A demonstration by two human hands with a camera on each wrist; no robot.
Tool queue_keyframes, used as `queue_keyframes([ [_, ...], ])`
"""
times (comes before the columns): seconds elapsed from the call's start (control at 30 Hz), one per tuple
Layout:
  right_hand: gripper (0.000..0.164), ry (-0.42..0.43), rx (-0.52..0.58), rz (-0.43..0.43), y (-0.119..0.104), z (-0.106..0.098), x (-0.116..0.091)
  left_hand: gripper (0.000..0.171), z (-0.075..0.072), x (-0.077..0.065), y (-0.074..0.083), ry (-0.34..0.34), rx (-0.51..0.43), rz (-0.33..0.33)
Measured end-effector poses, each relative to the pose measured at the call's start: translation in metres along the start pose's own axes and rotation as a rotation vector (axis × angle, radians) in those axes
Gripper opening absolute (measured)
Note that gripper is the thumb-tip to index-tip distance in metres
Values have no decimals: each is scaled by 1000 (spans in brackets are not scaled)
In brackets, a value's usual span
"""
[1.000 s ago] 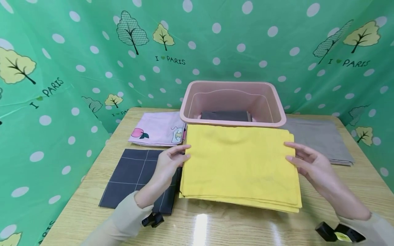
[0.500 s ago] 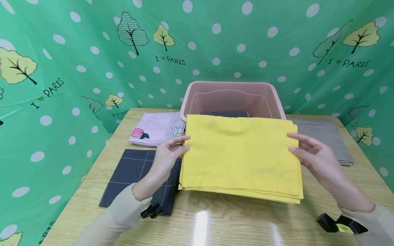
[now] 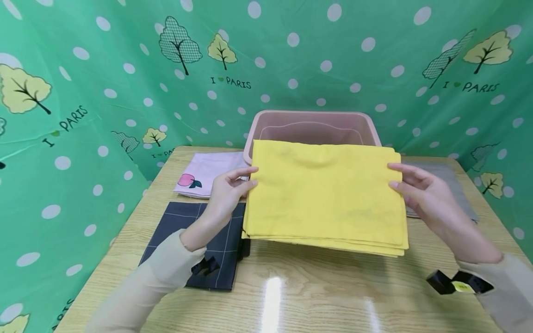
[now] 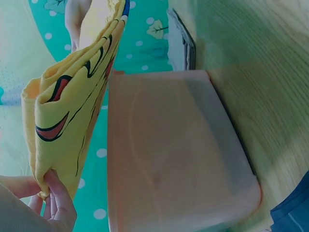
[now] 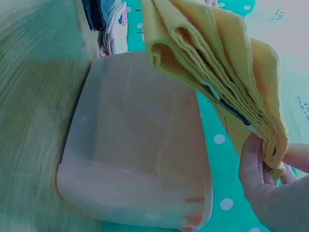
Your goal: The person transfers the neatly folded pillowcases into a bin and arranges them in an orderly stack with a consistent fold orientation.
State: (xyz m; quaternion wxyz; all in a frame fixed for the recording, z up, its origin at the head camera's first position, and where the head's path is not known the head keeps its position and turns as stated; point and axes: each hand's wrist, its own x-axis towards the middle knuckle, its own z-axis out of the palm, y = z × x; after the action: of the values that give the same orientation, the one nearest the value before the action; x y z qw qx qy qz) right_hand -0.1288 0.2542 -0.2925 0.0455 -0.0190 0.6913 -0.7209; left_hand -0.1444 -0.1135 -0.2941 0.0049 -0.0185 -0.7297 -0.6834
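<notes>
A folded yellow cloth [image 3: 325,194] of several layers hangs between my two hands, raised over the table and overlapping the front of the pink bin [image 3: 316,118] in the head view. My left hand [image 3: 225,192] pinches its left edge between thumb and fingers. At the opposite edge, my right hand [image 3: 430,189] pinches the layers the same way. In the left wrist view, the underside of the cloth [image 4: 72,111] shows printed black lines and red shapes, up beside the bin's rim. The right wrist view shows stacked folds of the cloth [image 5: 217,63]. The bin's inside bottom is hidden behind the cloth.
Left of the bin lies a folded pink cloth [image 3: 212,169] with a peach print. Nearer, a dark folded cloth with white grid lines [image 3: 212,259] lies on the wooden table [image 3: 325,296]. A folded grey cloth [image 3: 451,178] lies at the right. A green dotted curtain [image 3: 291,60] hangs behind.
Both hands have raised the yellow cloth and moved it away from me toward the bin, so it now covers the bin's front rim and the dark thing inside. The other cloths have stayed put.
</notes>
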Motion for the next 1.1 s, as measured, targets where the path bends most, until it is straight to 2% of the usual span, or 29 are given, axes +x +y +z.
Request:
queue_keyframes([
  [0.23,56,31,-147,35,-7,3,13,28,-1,13,4,26,26,3],
  [0.7,57,6,-51,99,-18,1,34,28,1,36,8,52,76,-10],
  [1.1,53,7,-28,118,-28,0,53,29,3,54,17,72,67,-81],
])
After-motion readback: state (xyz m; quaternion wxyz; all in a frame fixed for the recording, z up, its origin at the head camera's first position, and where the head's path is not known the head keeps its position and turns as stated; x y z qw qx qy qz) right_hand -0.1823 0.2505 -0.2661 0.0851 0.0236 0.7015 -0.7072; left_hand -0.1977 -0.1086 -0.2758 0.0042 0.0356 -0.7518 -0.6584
